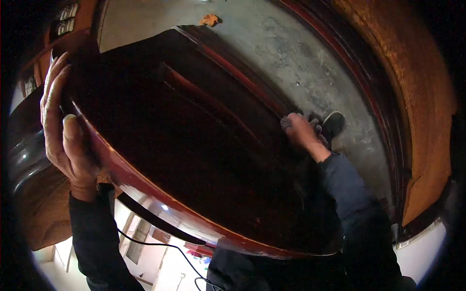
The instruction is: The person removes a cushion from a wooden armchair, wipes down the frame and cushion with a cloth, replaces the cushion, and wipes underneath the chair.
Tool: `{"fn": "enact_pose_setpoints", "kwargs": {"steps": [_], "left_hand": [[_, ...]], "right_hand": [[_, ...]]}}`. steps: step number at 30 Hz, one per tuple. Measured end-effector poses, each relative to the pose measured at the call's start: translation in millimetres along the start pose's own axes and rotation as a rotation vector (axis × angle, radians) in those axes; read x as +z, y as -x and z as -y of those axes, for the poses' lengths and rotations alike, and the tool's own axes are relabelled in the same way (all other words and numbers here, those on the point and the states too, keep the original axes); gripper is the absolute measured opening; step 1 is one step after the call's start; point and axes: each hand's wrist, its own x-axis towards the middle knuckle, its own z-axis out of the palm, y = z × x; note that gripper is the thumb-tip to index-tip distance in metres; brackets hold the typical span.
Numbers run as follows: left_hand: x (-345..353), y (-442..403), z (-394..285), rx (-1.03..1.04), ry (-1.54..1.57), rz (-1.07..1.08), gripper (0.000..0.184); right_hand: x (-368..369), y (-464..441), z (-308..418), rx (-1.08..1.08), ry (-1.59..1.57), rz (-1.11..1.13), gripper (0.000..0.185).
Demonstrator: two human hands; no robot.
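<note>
A large dark red-brown wooden furniture piece [145, 131] with a glossy curved edge lies tilted across the middle of the view. My left hand [68, 131] grips its left corner, the fingers stretched up along the outside and the thumb on the near side. At the right side of the piece, my right hand [302, 131] is closed around a crumpled grey cloth [315, 127], pressed close to the wood's edge. That hand is slightly blurred. Raised strips [204, 99] run along the dark surface, much of which is in shadow.
Grey concrete floor [272, 34] shows beyond the piece, with an orange-brown crumpled scrap [209, 20] on it. A dark shoe [334, 122] stands beside my right hand. More wooden furniture [427, 106] curves along the right. A black cable [150, 243] hangs at the bottom left.
</note>
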Motion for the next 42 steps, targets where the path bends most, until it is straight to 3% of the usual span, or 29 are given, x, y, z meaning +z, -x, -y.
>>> {"fn": "enact_pose_setpoints", "kwargs": {"steps": [3, 4, 7, 8, 9, 10, 13, 14, 16, 17, 20, 21, 22, 23, 24, 26, 28, 30, 32, 36, 40, 42], "left_hand": [[2.6, 2.1, 1.7, 0.031, -0.002, 0.015, 0.059], [-1.2, 2.1, 3.5, 0.019, -0.003, 0.018, 0.059], [1.0, -3.2, 3.1, -0.007, -0.018, 0.033, 0.063], [0.8, 1.1, 5.9, -0.020, 0.007, 0.032, 0.063], [1.0, 5.3, 9.0, -0.032, 0.032, 0.030, 0.064], [-8.0, 20.5, 22.2, 0.012, -0.096, 0.044, 0.057], [-41.6, 75.9, 73.2, 0.105, -0.311, 0.082, 0.045], [-57.6, 93.0, 92.8, -0.225, -0.037, 0.072, 0.042], [-63.5, 101.1, 105.2, -0.550, 0.247, 0.071, 0.039], [-64.3, 98.7, 105.8, -0.239, -0.039, 0.159, 0.042], [-46.8, 65.2, 73.3, 0.170, -0.434, 0.195, 0.053], [-53.1, 65.9, 91.4, 0.265, -0.450, 0.185, 0.056], [-58.9, 67.0, 99.2, 0.328, -0.449, 0.180, 0.058], [-64.3, 67.6, 107.2, 0.392, -0.448, 0.174, 0.060], [-62.6, 59.4, 101.2, 0.365, -0.424, 0.166, 0.059], [-59.9, 52.2, 82.3, 0.235, -0.347, 0.125, 0.057], [-70.9, 44.8, 60.7, 0.161, -0.299, 0.108, 0.056], [-71.1, 33.5, 38.7, 0.149, -0.262, 0.096, 0.055], [-71.1, 29.2, 28.7, 0.147, -0.239, 0.089, 0.054], [-66.8, 14.4, -9.6, 0.188, -0.218, 0.101, 0.052], [-60.6, 2.0, -47.4, 0.299, -0.233, 0.110, 0.052], [-47.0, 1.9, -19.8, 0.387, -0.250, 0.131, 0.053]], "right_hand": [[-1.2, -52.9, 60.0, -0.007, 0.076, -0.027, 0.025], [-13.6, -79.1, 93.0, -0.042, -0.045, 0.068, 0.026], [-31.3, -140.9, 183.2, -0.506, -0.467, -0.053, 0.024], [-47.6, -150.8, 212.4, -0.474, -0.413, 0.071, 0.029], [-50.5, -161.3, 226.5, -0.558, -0.385, 0.058, 0.031], [-50.4, -164.7, 226.8, -0.637, -0.355, 0.045, 0.035], [-42.8, -143.3, 178.5, -0.560, -0.125, 0.060, 0.044], [-40.3, -133.8, 148.4, -0.542, -0.082, 0.142, 0.044], [-38.3, -84.9, 73.8, -0.486, -0.098, 0.251, 0.044], [-39.1, -50.1, 39.3, -0.362, -0.067, 0.294, 0.042], [-57.1, 53.1, -46.4, -0.036, -0.123, 0.386, 0.034], [-67.9, 76.1, -56.8, 0.120, -0.199, 0.370, 0.034], [-69.2, 94.5, -55.9, 0.125, -0.207, 0.357, 0.034], [-72.8, 115.1, -56.7, 0.179, 0.002, 0.465, 0.036], [-74.4, 131.8, -60.8, 0.228, 0.210, 0.572, 0.038], [-74.9, 138.8, -76.9, 0.240, 0.072, 0.451, 0.037], [-103.4, 143.9, -32.1, 0.255, -0.360, 0.126, 0.035], [-117.5, 143.7, -5.1, 0.136, -0.431, 0.016, 0.033], [-105.3, 147.7, 45.1, 0.124, -0.719, 0.074, 0.036], [-51.7, 192.2, 64.7, -0.469, -0.381, -0.126, 0.045], [-67.0, 262.8, 26.7, -0.436, -0.430, -0.125, 0.044], [-73.7, 253.4, 31.3, -0.349, -0.356, -0.068, 0.042]]}}
